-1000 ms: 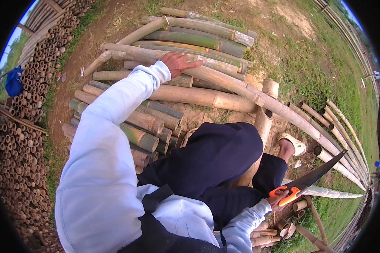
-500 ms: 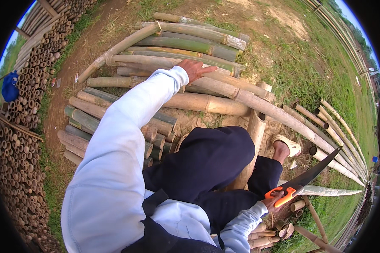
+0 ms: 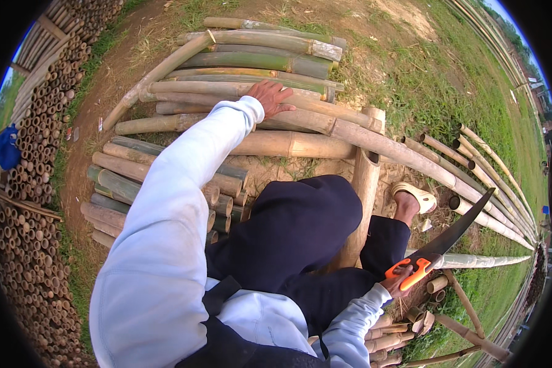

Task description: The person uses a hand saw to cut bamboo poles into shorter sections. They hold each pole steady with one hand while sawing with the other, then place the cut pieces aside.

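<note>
In the head view, steadying well is seemingly calling for a flat palm and the saw (image 3: 454,234) kept clear. The left hand (image 3: 270,98) is resting loosely spread on the poles (image 3: 348,114), the long pole (image 3: 400,150) running toward four o'clock; the right hand (image 3: 398,283) is gripping the saw's handle (image 3: 414,273).

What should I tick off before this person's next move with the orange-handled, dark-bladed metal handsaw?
1. Right hand closed on the orange-handled, dark-bladed metal handsaw: ok.
2. Blade pointing away from the navy cloth trousers: ok.
3. Left hand away from the blade: ok.
4. Left hand resting on the round, tan bamboo poles, fingers spread: ok.
5. Left hand pressing firmly: cannot tell.
6. Saw teeth sharp: cannot tell, too small to see.
</note>
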Demonstrator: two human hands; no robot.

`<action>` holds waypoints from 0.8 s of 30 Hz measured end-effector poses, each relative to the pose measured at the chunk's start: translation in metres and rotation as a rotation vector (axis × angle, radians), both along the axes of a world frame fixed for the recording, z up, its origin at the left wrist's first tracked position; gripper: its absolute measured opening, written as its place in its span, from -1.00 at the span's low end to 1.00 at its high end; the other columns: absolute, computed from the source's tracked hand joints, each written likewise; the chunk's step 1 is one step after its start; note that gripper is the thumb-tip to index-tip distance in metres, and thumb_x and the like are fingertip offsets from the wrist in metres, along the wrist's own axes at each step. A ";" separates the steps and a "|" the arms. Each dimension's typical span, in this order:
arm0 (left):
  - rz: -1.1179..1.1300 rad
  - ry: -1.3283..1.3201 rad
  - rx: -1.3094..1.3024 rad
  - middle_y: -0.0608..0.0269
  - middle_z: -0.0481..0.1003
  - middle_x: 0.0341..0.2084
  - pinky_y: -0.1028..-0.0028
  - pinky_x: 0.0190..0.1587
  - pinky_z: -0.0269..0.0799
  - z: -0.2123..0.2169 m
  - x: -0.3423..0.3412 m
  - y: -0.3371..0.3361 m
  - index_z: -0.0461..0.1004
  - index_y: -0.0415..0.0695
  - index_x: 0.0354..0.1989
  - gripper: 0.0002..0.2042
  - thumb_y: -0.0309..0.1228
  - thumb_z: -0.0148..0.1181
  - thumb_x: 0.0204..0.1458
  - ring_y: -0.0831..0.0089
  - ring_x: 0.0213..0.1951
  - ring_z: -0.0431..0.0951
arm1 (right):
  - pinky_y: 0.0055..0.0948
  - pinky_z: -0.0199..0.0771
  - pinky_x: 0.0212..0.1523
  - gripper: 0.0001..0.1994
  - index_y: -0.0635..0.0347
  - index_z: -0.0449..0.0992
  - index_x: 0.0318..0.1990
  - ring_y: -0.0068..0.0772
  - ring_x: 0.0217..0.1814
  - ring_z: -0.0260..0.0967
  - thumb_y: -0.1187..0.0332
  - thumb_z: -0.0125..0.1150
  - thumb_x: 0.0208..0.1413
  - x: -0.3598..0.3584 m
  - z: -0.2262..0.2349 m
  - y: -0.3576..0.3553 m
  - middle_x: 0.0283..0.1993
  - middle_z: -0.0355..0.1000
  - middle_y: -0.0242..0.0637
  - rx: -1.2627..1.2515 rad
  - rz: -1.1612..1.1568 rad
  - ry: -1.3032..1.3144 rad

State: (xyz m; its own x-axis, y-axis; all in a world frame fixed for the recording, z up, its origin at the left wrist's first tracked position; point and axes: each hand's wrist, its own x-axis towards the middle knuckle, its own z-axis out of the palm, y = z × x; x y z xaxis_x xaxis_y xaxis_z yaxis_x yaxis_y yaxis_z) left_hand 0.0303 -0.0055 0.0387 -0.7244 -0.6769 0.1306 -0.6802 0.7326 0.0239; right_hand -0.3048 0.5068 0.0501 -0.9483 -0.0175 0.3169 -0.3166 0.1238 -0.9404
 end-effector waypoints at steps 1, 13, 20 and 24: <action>0.002 -0.006 0.014 0.13 0.50 0.02 0.07 0.18 0.43 -0.002 0.004 -0.003 0.42 0.13 0.22 -0.37 0.34 -0.17 0.28 0.06 0.15 0.51 | -0.41 0.39 -0.36 -0.78 0.30 0.52 -0.41 -0.51 -0.51 0.28 0.42 0.28 0.30 -0.004 -0.007 -0.001 -0.58 0.34 -0.38 -0.003 0.048 0.012; 0.017 0.041 0.184 -0.01 0.54 0.10 0.09 0.17 0.44 -0.014 -0.012 0.008 0.42 -0.10 0.19 -0.41 0.19 -0.01 0.31 -0.02 0.13 0.52 | -0.65 0.33 -0.49 -0.86 0.32 0.59 -0.14 -0.69 -0.54 0.35 0.41 0.25 0.33 0.019 0.009 -0.008 -0.48 0.49 -0.40 0.132 0.204 0.025; 0.013 0.032 0.166 -0.03 0.52 0.17 0.10 0.23 0.42 -0.023 -0.010 0.011 0.33 -0.04 0.35 -0.33 0.23 -0.01 0.29 -0.05 0.19 0.49 | -0.57 0.41 -0.43 -0.81 0.36 0.60 -0.14 -0.59 -0.51 0.41 0.36 0.30 0.31 0.038 -0.003 -0.022 -0.47 0.53 -0.33 0.306 0.402 0.161; 0.062 -0.091 0.245 -0.06 0.39 0.32 0.09 0.39 0.26 -0.008 -0.025 0.017 0.15 0.00 0.50 -0.22 0.27 0.01 0.26 -0.03 0.35 0.35 | -0.44 0.55 -0.18 -0.79 0.39 0.62 -0.03 -0.38 -0.30 0.59 0.48 0.32 0.23 0.053 0.016 -0.036 -0.31 0.61 -0.20 0.309 0.518 0.157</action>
State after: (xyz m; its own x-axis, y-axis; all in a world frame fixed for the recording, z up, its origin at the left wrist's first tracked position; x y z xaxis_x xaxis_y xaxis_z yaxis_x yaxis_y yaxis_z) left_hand 0.0050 0.0113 0.0305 -0.6816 -0.7239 -0.1064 -0.7313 0.6692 0.1320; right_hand -0.2518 0.4707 0.0658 -0.7349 -0.5759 0.3583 -0.5397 0.1766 -0.8231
